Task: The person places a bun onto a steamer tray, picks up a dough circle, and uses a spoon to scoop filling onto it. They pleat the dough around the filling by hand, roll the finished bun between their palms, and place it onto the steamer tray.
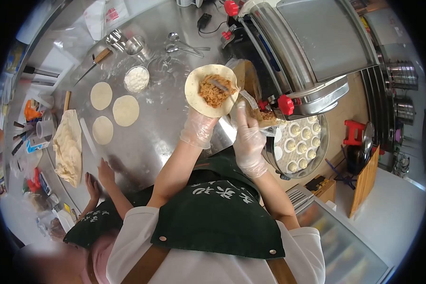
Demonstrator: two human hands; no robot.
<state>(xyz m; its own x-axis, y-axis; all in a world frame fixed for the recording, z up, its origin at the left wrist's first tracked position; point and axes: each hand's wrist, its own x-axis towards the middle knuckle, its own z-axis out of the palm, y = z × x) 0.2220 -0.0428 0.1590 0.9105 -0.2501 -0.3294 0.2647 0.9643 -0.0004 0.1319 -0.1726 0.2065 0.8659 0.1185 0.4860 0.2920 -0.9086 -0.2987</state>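
Observation:
My left hand (199,128), in a clear plastic glove, holds up a round dough wrapper (192,90) from below, its fingers hidden under the dough. A mound of brown shredded filling (214,94) sits in the middle of it. Gloved as well, my right hand (250,147) is closed around the handle of a metal filling spatula (218,85), whose tip rests on the filling. Right behind that hand stands an opened bag of filling (247,78), partly hidden. Three flat dough rounds (126,110) lie on the steel table to the left.
A dough sheeter (293,52) with red knobs stands at the upper right. Beside me is a round steamer (302,142) with several pleated buns. The steel table (151,156) also bears a flour bowl (137,79), spoons (182,47), a knife (99,57) and a dough slab (68,146). A co-worker's hands (104,174) are at left.

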